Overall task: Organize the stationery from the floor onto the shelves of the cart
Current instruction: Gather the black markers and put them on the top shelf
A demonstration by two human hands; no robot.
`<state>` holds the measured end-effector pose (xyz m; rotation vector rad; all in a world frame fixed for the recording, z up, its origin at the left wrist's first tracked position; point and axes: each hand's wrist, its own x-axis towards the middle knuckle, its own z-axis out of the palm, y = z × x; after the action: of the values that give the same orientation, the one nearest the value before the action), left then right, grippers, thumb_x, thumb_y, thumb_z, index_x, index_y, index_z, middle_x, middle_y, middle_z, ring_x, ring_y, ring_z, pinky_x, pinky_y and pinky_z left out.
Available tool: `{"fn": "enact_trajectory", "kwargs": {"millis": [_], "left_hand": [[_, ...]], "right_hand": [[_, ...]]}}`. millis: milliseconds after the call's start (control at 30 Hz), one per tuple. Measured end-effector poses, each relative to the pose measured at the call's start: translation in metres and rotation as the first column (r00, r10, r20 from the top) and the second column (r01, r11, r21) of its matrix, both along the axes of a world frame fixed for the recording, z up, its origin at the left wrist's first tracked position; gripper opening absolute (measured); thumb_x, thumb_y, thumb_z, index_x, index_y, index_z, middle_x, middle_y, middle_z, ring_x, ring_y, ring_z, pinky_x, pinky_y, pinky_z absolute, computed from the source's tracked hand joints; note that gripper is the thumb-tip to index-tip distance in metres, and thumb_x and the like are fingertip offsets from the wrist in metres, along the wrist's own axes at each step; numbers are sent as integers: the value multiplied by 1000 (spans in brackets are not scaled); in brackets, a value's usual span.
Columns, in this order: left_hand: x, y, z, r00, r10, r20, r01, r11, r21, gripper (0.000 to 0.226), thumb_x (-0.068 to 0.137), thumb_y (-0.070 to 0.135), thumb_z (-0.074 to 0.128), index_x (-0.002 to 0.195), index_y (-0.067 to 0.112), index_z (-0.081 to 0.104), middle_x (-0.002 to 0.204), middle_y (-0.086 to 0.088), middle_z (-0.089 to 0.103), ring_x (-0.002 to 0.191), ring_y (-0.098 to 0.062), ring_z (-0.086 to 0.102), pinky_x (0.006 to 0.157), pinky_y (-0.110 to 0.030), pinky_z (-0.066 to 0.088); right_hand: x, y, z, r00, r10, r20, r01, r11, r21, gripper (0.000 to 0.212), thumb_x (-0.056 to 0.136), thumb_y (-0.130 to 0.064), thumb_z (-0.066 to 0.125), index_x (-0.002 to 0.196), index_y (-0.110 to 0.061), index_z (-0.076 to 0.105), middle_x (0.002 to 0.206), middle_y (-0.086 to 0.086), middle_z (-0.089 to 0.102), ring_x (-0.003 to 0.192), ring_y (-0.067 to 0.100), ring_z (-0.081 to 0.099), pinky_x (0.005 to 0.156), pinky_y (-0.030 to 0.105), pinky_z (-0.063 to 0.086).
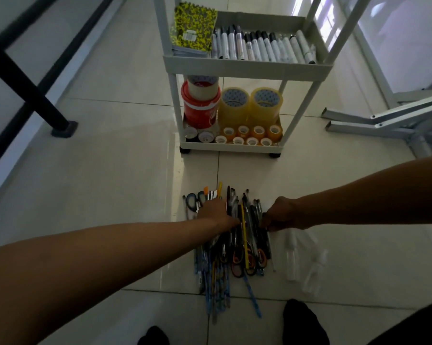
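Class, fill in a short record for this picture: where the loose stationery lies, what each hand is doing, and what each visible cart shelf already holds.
floor pile: pens, pencils and scissors on the tiles
left hand: rests on the pile
right hand: fingers curled at the pile's right edge; grip unclear
upper shelf: notebook, markers
lower shelf: tape rolls
beside pile: clear bottles

so the cart is pale grey-white, notebook at its 11 o'clock is yellow-and-dark camo speckle, markers white with black caps, big tape rolls see-through yellow, tub red and white, floor pencils blue patterned.
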<state>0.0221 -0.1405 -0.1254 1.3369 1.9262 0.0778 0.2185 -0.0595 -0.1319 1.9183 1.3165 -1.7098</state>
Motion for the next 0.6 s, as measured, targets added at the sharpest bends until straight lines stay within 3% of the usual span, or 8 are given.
{"fn": "enact_trajectory", "kwargs": {"millis": [167,233,300,467,600], "left_hand": [[-3,3,-5,996,8,91,1,995,-102,35,82,41,76,95,16,56,108,-9,65,94,-23,64,69,-29,51],[-3,0,-8,994,13,105,-4,996,-88,34,87,38,72,102,12,57,104,-8,62,92,-22,62,68,-28,47],[-6,0,-10,993,1,115,9,996,-86,28,91,35,68,97,11,57,95,-4,58,84,-19,58,68,-30,49],[-17,4,-10,976,52,210,-26,992,-127,33,96,31,62,119,7,62,114,-11,66,102,-24,65,88,-37,57],[-28,2,-5,890,144,433,-79,983,-164,34,104,32,50,113,6,68,109,-8,74,105,-21,67,98,-40,53]], "right_hand": [[-16,2,-1,996,84,-5,-84,996,-14,8,83,2,73,88,2,67,84,14,69,69,17,69,57,21,57],[-20,3,2,991,131,15,-131,991,-16,6,87,1,70,90,2,65,85,14,67,69,17,68,54,20,56],[-21,5,4,983,181,38,-181,983,6,7,88,0,68,83,2,63,79,14,64,64,18,65,48,19,53],[-20,10,-1,966,244,86,-248,967,48,14,88,-6,72,82,-2,59,78,11,61,61,16,62,47,20,55],[-24,16,-6,942,300,148,-315,944,97,26,83,-10,78,83,-7,53,79,9,59,57,16,60,43,20,52]]}}
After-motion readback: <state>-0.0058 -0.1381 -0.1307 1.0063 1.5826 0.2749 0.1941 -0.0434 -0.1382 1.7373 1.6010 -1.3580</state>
